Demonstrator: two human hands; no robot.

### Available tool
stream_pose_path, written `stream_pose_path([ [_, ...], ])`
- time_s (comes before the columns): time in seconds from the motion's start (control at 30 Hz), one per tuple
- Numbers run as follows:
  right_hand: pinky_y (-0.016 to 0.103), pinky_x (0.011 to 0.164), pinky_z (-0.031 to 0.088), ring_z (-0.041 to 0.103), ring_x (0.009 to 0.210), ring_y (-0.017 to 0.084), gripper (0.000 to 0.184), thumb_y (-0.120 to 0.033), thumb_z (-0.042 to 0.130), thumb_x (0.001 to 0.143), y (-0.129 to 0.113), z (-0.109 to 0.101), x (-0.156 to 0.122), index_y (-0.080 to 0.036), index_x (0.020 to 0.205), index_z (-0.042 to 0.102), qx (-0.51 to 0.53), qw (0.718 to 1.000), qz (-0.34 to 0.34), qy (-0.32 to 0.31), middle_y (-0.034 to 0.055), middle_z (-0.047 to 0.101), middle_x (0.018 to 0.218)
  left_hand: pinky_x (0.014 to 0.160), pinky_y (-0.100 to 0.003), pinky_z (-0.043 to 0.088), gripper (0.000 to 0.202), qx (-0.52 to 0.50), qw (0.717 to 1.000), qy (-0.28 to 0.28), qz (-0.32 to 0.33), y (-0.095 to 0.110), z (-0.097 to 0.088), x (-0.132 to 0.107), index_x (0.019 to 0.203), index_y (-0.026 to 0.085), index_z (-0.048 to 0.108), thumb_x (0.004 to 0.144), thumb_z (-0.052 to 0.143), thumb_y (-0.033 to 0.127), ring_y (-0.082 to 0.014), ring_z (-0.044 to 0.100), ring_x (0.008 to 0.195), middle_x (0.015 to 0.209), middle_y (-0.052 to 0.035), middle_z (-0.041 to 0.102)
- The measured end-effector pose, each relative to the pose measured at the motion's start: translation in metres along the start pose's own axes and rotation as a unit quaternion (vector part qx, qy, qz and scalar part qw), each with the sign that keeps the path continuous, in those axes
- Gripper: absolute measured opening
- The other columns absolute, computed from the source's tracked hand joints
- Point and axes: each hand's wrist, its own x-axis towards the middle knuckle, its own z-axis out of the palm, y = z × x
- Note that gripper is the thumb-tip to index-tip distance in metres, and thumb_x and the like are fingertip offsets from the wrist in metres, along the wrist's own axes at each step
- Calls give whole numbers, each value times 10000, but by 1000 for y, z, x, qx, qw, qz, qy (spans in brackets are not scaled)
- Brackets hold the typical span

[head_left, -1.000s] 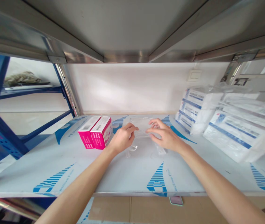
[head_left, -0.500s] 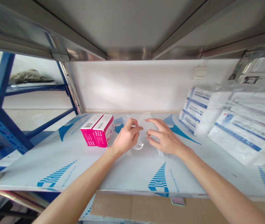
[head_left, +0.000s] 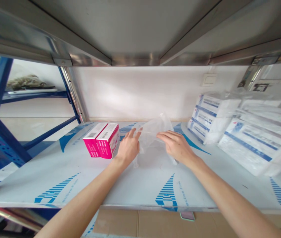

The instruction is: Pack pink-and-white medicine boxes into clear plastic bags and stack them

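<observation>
A clear plastic bag (head_left: 152, 129) is spread between my two hands above the shelf, its top bulging up and its lower corners hanging below my fingers. My left hand (head_left: 129, 146) grips the bag's left side, with the fingers pointing forward and the thumb hidden. On the right side, my right hand (head_left: 178, 145) has its fingers pressed together on the film. Just left of my left hand stand two pink-and-white boxes (head_left: 102, 140), side by side and touching, barcodes on top.
White boxes with blue stripes, wrapped in clear plastic, stand stacked at the right (head_left: 206, 115) and nearer me (head_left: 251, 145). A metal shelf (head_left: 135, 29) hangs low overhead. Blue rack posts (head_left: 0, 132) rise at left. Cardboard (head_left: 120, 222) and a phone-like object (head_left: 187, 216) lie below the shelf's front edge.
The bag has opened out and risen between my hands. My left hand has shifted slightly left, its fingers straighter; my right fingers have closed together on the film.
</observation>
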Motion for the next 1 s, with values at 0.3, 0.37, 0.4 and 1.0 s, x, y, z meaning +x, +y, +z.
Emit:
stream_pose_path([
  [0.3,359,718,532,621,904,245,261,-53,536,821,-17,-3,4,-181,831,763,-36,997,35,-58,128,647,1061,859,-377,569,211,-60,990,127,-8,-6,5,2,1006,188,737,854,611,115,-211,599,915,964,-68,504],
  [0.37,371,729,528,615,958,261,302,-13,545,783,-19,-5,4,-179,883,777,-64,990,77,-96,148,607,1214,836,-367,575,344,-15,994,100,43,-4,3,0,1008,191,742,822,532,-8,-221,589,967,1021,-83,500],
  [0.4,389,758,526,608,986,278,337,10,550,755,-18,-6,4,-174,918,780,-82,986,100,-110,152,599,1259,849,-382,575,409,11,995,82,59,-3,2,-1,1011,188,742,797,490,-54,-243,578,1029,1075,-99,506],
  [1.0,493,985,500,550,1193,339,578,73,529,656,0,3,-4,-176,1137,729,-55,982,170,-69,143,533,1410,863,-456,554,707,91,991,99,26,-2,-2,-1,1340,269,583,745,466,-94,-292,531,1076,1179,-122,453],
])
